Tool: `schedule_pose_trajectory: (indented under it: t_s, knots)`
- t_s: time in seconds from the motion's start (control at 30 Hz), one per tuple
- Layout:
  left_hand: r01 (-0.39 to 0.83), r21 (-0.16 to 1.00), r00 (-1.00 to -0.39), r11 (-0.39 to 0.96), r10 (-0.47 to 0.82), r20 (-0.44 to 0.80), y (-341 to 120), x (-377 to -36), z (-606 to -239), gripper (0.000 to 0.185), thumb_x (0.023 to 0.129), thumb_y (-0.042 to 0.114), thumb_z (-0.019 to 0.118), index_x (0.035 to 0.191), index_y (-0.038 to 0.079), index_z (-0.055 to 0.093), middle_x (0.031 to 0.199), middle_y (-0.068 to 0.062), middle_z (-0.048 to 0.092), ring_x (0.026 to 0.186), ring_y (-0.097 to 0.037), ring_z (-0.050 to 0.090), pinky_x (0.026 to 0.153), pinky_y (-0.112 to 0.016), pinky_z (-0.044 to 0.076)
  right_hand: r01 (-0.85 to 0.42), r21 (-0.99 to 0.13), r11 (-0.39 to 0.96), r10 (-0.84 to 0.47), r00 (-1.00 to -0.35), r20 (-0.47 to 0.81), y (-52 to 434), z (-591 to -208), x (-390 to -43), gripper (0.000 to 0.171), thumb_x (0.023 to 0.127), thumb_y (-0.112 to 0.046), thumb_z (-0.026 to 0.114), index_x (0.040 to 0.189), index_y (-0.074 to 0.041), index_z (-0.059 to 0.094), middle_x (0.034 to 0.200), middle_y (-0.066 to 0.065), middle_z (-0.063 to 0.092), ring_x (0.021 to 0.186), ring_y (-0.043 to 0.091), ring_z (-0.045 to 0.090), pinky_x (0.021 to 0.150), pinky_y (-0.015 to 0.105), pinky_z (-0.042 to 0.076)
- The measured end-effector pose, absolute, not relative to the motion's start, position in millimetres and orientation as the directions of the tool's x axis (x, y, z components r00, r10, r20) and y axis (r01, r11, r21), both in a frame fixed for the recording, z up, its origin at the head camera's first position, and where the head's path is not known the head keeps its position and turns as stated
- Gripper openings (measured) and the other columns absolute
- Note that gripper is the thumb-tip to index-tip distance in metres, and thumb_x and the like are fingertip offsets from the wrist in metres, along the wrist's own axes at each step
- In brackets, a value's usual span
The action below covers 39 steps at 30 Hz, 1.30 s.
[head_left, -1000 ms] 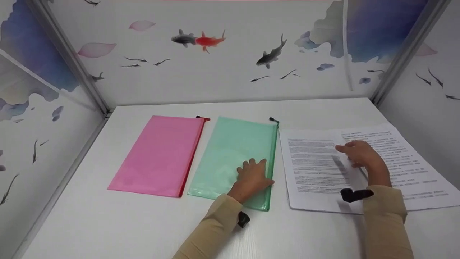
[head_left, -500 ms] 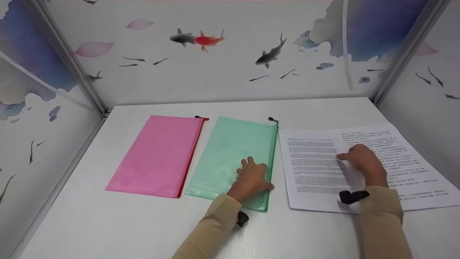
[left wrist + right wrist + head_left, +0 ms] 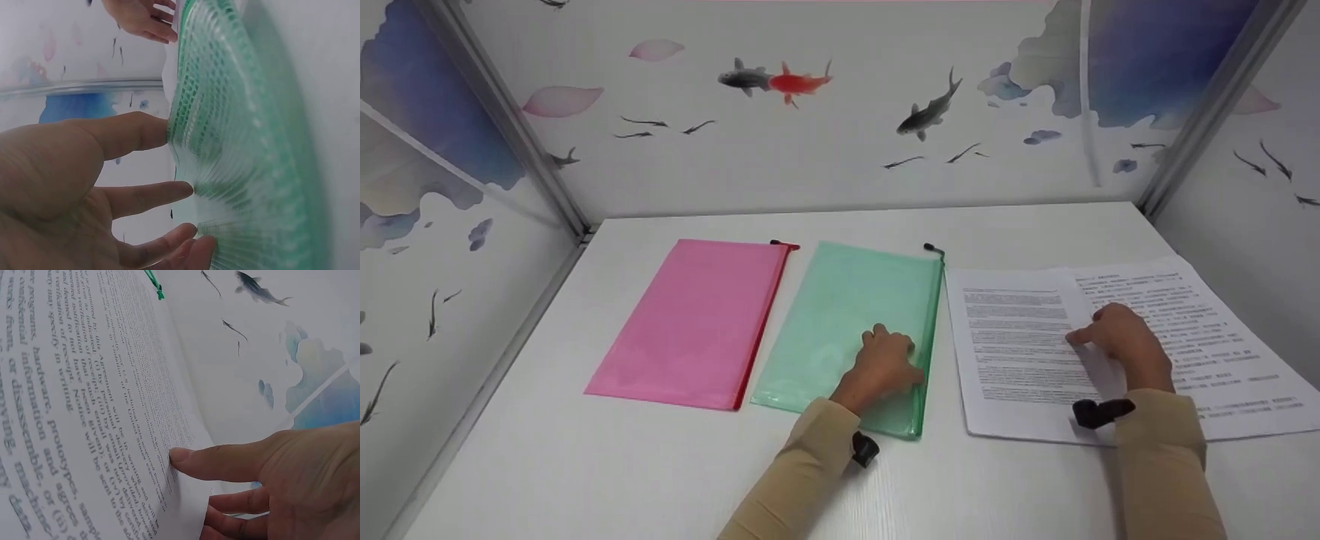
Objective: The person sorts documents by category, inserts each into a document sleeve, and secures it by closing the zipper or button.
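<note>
Green folder (image 3: 840,307) puckers: left hand (image 3: 877,369), loosely spread, has drawn inward at its 5 o'clock, apparently gathering it; right hand (image 3: 1126,341) narrowly pinches paper (image 3: 1012,360).

Tan sleeves (image 3: 791,476) show small black devices (image 3: 865,449) beside their cuffs (image 3: 1158,409).

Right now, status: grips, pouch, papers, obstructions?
Left grip touching green zip pouch. Right grip pinching English-text page at its edge. Pouch on table, surface wrinkled. Nothing visible blocking between pouch and page.
</note>
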<state>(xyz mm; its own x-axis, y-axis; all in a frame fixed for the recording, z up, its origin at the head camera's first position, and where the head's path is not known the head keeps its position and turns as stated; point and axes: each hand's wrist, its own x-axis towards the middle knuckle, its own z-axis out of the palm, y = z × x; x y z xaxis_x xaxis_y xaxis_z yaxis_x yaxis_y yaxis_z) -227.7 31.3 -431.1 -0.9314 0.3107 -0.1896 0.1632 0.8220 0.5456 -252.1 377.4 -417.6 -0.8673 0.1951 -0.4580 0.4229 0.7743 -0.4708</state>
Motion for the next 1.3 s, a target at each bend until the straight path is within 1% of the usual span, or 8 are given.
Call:
schedule_pose_trajectory:
  t_s: [0.23, 0.43, 0.57, 0.77, 0.9, 1.0, 1.13, 1.3]
  knots:
    - [0.11, 0.606, -0.931, 0.788, 0.296, -0.215, 24.0, -230.6, -427.7, 0.048, 0.09, 0.019, 0.067, 0.135, 0.002, 0.059, 0.131, -0.019, 0.054, 0.116, -0.029, 0.048, 0.098, -0.045, 0.05, 0.42, -0.485, 0.767, 0.186, -0.869, -0.458, 377.6, -418.3, -252.5, 0.08, 0.091, -0.025, 0.069, 0.145, 0.017, 0.028, 0.139, 0.036, 0.041, 0.111, 0.041, 0.047, 0.092, 0.05, 0.046]
    - [0.119, 0.61, -0.937, 0.784, 0.291, -0.191, 21.2, -234.5, -428.5, 0.041, 0.092, 0.012, 0.063, 0.131, -0.001, 0.062, 0.13, -0.017, 0.06, 0.119, -0.031, 0.053, 0.104, -0.044, 0.047, 0.402, -0.499, 0.768, 0.178, -0.882, -0.437, 379.8, -418.3, -252.0, 0.071, 0.094, -0.022, 0.064, 0.144, 0.016, 0.031, 0.14, 0.037, 0.041, 0.112, 0.041, 0.048, 0.092, 0.048, 0.047]
    - [0.155, 0.607, -0.942, 0.78, 0.301, -0.146, 21.1, -236.2, -430.7, 0.036, 0.092, 0.007, 0.062, 0.127, -0.003, 0.064, 0.126, -0.018, 0.063, 0.119, -0.033, 0.055, 0.104, -0.044, 0.048, 0.412, -0.519, 0.748, 0.178, -0.879, -0.442, 381.9, -418.3, -252.8, 0.065, 0.096, -0.018, 0.059, 0.145, 0.015, 0.033, 0.14, 0.035, 0.042, 0.111, 0.039, 0.049, 0.09, 0.044, 0.047]
    - [0.15, 0.614, -0.943, 0.775, 0.298, -0.146, 22.2, -238.1, -433.1, 0.031, 0.089, 0.001, 0.062, 0.12, -0.005, 0.066, 0.119, -0.018, 0.067, 0.105, -0.029, 0.063, 0.088, -0.038, 0.057, 0.41, -0.508, 0.758, 0.171, -0.876, -0.452, 384.7, -418.1, -256.1, 0.059, 0.096, -0.013, 0.052, 0.145, 0.014, 0.034, 0.14, 0.035, 0.043, 0.112, 0.039, 0.05, 0.092, 0.047, 0.047]
    - [0.123, 0.626, -0.939, 0.77, 0.294, -0.177, 23.4, -240.0, -432.9, 0.033, 0.089, -0.001, 0.063, 0.122, -0.004, 0.066, 0.121, -0.017, 0.068, 0.097, -0.024, 0.063, 0.079, -0.036, 0.058, 0.372, -0.491, 0.788, 0.154, -0.891, -0.428, 387.3, -418.9, -256.4, 0.056, 0.094, -0.008, 0.047, 0.143, 0.016, 0.036, 0.136, 0.036, 0.046, 0.108, 0.039, 0.052, 0.085, 0.041, 0.048]
    - [0.118, 0.645, -0.935, 0.755, 0.304, -0.185, 22.4, -241.2, -432.4, 0.033, 0.089, -0.002, 0.062, 0.122, -0.003, 0.067, 0.122, -0.017, 0.068, 0.088, -0.021, 0.061, 0.072, -0.031, 0.055, 0.348, -0.501, 0.792, 0.143, -0.904, -0.402, 388.2, -419.2, -256.3, 0.055, 0.092, -0.006, 0.045, 0.142, 0.016, 0.038, 0.135, 0.037, 0.047, 0.107, 0.038, 0.052, 0.079, 0.035, 0.046]
    - [0.066, 0.706, -0.92, 0.705, 0.318, -0.231, 19.5, -243.0, -431.5, 0.035, 0.09, -0.003, 0.056, 0.123, -0.003, 0.067, 0.121, -0.018, 0.068, 0.07, -0.016, 0.055, 0.059, -0.025, 0.045, 0.333, -0.525, 0.784, 0.146, -0.92, -0.364, 389.2, -418.4, -257.0, 0.055, 0.092, -0.007, 0.045, 0.142, 0.015, 0.039, 0.133, 0.035, 0.048, 0.104, 0.035, 0.053, 0.073, 0.03, 0.044]
    - [0.004, 0.739, -0.906, 0.674, 0.315, -0.283, 16.2, -244.9, -427.4, 0.037, 0.09, -0.005, 0.05, 0.123, -0.004, 0.066, 0.121, -0.018, 0.067, 0.072, -0.016, 0.05, 0.061, -0.025, 0.041, 0.361, -0.587, 0.725, 0.18, -0.921, -0.345, 391.7, -415.1, -255.9, 0.056, 0.098, -0.014, 0.044, 0.148, 0.011, 0.035, 0.141, 0.034, 0.044, 0.11, 0.036, 0.054, 0.08, 0.033, 0.048]
